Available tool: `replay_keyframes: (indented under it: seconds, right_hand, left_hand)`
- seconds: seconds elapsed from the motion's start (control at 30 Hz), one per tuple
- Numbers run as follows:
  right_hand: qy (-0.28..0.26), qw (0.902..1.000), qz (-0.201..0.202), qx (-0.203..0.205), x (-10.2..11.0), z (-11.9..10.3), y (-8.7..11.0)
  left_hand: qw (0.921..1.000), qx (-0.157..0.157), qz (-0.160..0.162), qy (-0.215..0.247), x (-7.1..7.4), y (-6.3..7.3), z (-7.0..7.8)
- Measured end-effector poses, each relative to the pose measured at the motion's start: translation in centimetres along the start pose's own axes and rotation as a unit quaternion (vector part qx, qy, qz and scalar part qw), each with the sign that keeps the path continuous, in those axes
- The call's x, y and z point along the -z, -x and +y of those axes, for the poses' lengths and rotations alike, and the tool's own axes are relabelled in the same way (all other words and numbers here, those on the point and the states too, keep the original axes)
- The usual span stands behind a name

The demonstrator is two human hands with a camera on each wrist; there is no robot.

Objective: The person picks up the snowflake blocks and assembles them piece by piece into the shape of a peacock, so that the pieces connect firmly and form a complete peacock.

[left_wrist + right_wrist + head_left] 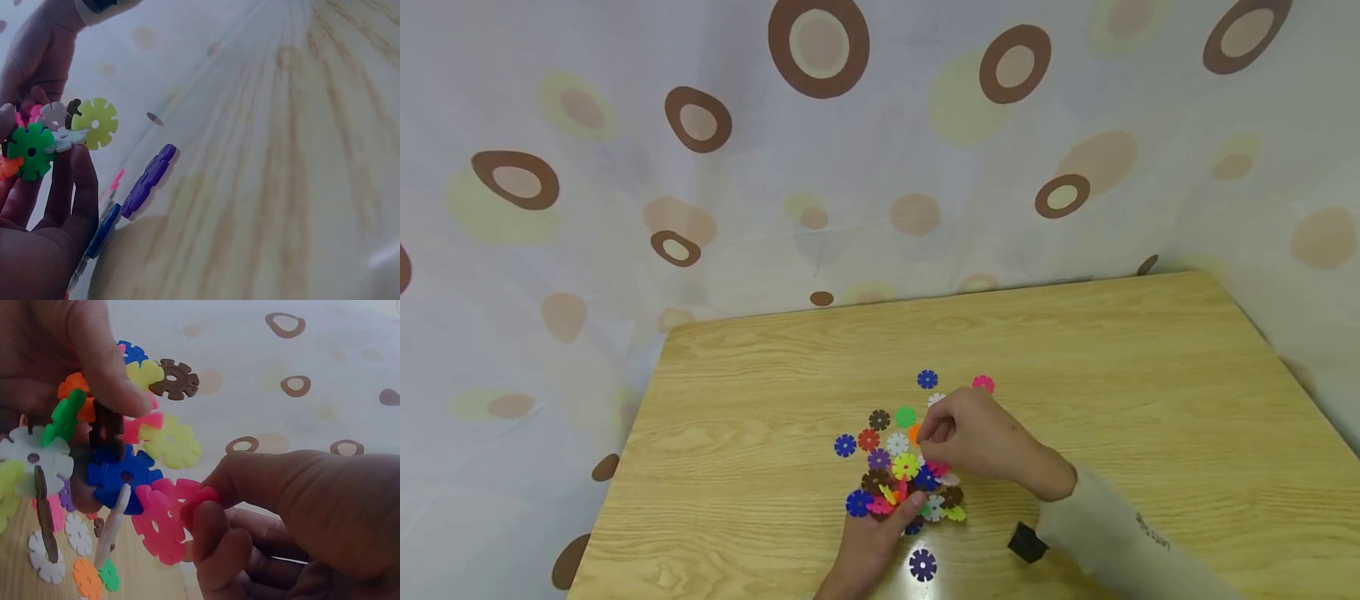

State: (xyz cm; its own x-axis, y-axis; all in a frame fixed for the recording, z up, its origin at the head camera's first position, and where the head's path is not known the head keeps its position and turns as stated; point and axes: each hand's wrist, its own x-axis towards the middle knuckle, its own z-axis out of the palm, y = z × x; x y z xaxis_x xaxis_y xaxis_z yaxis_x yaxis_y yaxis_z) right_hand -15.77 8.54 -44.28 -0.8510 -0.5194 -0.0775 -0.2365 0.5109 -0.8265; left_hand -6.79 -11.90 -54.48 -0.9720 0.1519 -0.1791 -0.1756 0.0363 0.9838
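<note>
My left hand [868, 546] holds a cluster of slotted flower-shaped plastic discs joined edge to edge, its thumb lying over them. In the right wrist view a blue disc [119, 477], a white disc [34, 459], a green disc [64, 417] and a yellow disc [172, 444] belong to the cluster. My right hand [981, 437] is at the cluster's right side. Its thumb and forefinger pinch a pink disc [178, 490], which meets another pink disc [159, 532] beside the blue one. The left wrist view shows a green disc [31, 152] above the left fingers.
Loose discs lie on the wooden table [737, 467] beyond the hands, among them a blue one [927, 379] and a red one [868, 440]. A dark purple disc [922, 565] lies nearer. A small black box [1027, 542] shows by the right sleeve. Patterned cloth [865, 183] hangs behind.
</note>
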Motion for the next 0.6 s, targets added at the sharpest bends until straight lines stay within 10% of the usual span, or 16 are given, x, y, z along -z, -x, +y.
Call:
replay_keyframes:
  seconds: [0.33,0.6]
  right_hand:
    - [-0.078,0.9926,-0.067,0.065,0.3,2.2,-0.2]
    - [-0.131,0.9874,-0.061,0.065,-0.8,3.2,0.2]
  left_hand:
    - [0.9994,0.017,0.031,-0.002,0.2,-0.1,0.3]
    - [0.979,0.028,-0.029,0.2,0.6,-0.1,0.0]
